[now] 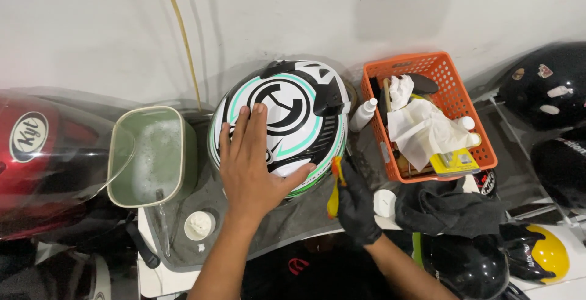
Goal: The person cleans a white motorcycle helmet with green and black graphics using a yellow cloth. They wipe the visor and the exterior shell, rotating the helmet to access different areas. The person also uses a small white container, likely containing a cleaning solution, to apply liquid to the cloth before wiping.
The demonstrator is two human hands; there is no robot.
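Narrow white worktable (pixel 160 280) against a pale wall, topped with a grey mat (pixel 287 222); little free surface. The white, black and teal helmet (pixel 287 117) sits at the middle of the mat, crown up, near the wall edge. Left hand (pixel 253 166), bare, lies flat and open on the helmet's near-left side, fingers spread toward the crown, thumb along the lower rim; it presses, it does not grasp. Right hand (pixel 356 205), in a black glove, is closed around an orange-yellow brush (pixel 334 187), held upright just beside the helmet's lower right edge, close to the left thumb; whether the brush touches the shell cannot be told. Left of the helmet, touching or nearly so, a green tub of soapy water (pixel 152 156) fills the mat's left end; a small white cup (pixel 199 225) stands at the near-left corner of the mat. Right of the helmet, a white spray bottle (pixel 364 115) stands between it and an orange plastic basket (pixel 455 98) stuffed with white cloths and a yellow packet. A black cloth (pixel 452 208) lies at the table's near-right edge below the basket. Table is hemmed in: red helmet (pixel 43 153) off the left end, black helmets (pixel 549 86) off the right, black and yellow helmet (pixel 543 254) at lower right. Only open strip is the mat's near edge, between cup and gloved hand.
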